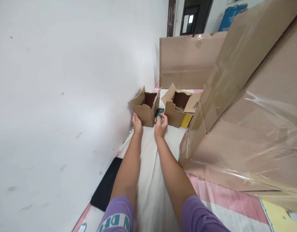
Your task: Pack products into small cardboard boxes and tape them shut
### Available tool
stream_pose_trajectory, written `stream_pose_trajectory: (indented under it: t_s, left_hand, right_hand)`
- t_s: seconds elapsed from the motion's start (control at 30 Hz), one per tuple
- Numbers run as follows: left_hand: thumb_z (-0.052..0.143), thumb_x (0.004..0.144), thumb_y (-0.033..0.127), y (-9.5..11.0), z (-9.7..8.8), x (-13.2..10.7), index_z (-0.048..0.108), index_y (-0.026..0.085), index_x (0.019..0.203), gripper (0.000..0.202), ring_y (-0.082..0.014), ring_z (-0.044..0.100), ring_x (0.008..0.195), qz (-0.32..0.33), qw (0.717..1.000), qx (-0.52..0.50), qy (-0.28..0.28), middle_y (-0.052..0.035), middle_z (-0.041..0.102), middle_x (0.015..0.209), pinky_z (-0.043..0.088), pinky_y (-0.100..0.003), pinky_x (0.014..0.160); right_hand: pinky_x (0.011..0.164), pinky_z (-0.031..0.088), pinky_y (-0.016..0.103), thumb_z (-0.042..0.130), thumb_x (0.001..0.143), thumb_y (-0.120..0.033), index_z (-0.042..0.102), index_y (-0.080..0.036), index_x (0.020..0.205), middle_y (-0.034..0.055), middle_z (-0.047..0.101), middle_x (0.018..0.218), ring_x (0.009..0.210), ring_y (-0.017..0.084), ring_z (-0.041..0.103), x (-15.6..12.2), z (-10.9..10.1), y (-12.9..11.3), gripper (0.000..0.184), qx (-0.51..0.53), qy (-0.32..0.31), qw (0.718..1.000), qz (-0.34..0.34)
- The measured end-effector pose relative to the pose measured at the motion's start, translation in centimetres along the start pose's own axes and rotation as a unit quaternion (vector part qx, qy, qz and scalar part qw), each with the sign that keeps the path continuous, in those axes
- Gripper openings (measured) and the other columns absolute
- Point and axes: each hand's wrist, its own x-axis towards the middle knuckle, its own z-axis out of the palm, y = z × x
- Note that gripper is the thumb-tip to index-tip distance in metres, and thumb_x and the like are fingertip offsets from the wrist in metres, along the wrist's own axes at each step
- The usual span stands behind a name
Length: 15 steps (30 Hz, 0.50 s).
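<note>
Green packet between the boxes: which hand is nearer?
Right. The right hand holds the green packet from the near side; the left hand is off to its left, against the front corner of the left cardboard box.

Reaching straight ahead with both bare arms, elbows nearly extended, forearms close to parallel and slightly apart. Resting the left hand palm down, fingers loosely extended forward. Pinching with the right hand, knuckles up, fingertips curled in tight, level with the left and just beside it.
</note>
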Motion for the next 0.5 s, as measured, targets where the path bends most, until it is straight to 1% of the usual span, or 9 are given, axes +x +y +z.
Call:
stream_pose_trajectory:
  t_s: [0.07,0.17,0.27,0.33,0.4,0.5]
  left_hand:
    - [0.034,0.098,0.069,0.1,0.1,-0.1,0.069,0.014,0.124,0.070,-0.0246,0.063,0.126,0.002,1.000,-0.005,0.014,-0.0174,0.069,0.132,0.047,-0.036,0.109]
    - [0.029,0.098,0.071,0.3,0.3,-0.2,0.069,0.013,0.121,0.073,-0.0237,0.066,0.120,0.015,1.000,-0.008,0.023,-0.0178,0.070,0.127,0.050,-0.035,0.105]
    - [0.035,0.095,0.074,0.6,0.3,-0.4,0.071,0.013,0.108,0.072,-0.0248,0.069,0.108,0.038,0.999,0.004,0.015,-0.0161,0.074,0.112,0.053,-0.037,0.097]
    - [0.037,0.093,0.076,0.8,0.2,-0.5,0.071,0.014,0.101,0.071,-0.0247,0.069,0.101,0.050,0.998,0.016,0.015,-0.0138,0.074,0.102,0.054,-0.037,0.093]
    - [0.035,0.092,0.077,1.0,0.0,-0.5,0.071,0.015,0.097,0.072,-0.0244,0.068,0.096,0.057,0.998,0.027,0.019,-0.0122,0.073,0.096,0.054,-0.037,0.090]
    - [0.032,0.092,0.078,1.2,-0.3,-0.7,0.070,0.015,0.093,0.073,-0.0244,0.067,0.091,0.062,0.997,0.042,0.019,-0.0115,0.072,0.090,0.054,-0.037,0.085]
  right_hand:
    - [0.107,0.048,0.041,0.052,0.084,-0.034,0.060,-0.016,0.106,0.0202,0.065,0.133,0.124,0.025,0.064,0.1,-0.1,0.1,0.030,0.018,0.033,0.999,0.000]
    - [0.102,0.052,0.039,0.050,0.083,-0.033,0.061,-0.016,0.101,0.0197,0.069,0.125,0.116,0.024,0.068,0.4,-0.1,0.4,0.028,-0.037,0.047,0.998,0.016]
    - [0.106,0.048,0.040,0.056,0.078,-0.030,0.065,-0.016,0.100,0.0175,0.071,0.122,0.116,0.025,0.067,0.8,-0.1,0.9,0.027,-0.082,0.042,0.996,0.021]
    - [0.109,0.045,0.040,0.059,0.076,-0.027,0.067,-0.017,0.102,0.0156,0.071,0.123,0.118,0.025,0.065,1.0,-0.2,1.2,0.030,-0.104,0.028,0.994,0.015]
    - [0.110,0.044,0.039,0.058,0.076,-0.024,0.067,-0.016,0.106,0.0144,0.071,0.124,0.118,0.024,0.064,1.2,-0.4,1.4,0.033,-0.127,0.011,0.992,0.012]
    - [0.108,0.044,0.039,0.056,0.075,-0.020,0.067,-0.015,0.111,0.0129,0.072,0.118,0.113,0.022,0.064,1.4,-0.6,1.5,0.037,-0.142,-0.004,0.990,0.015]
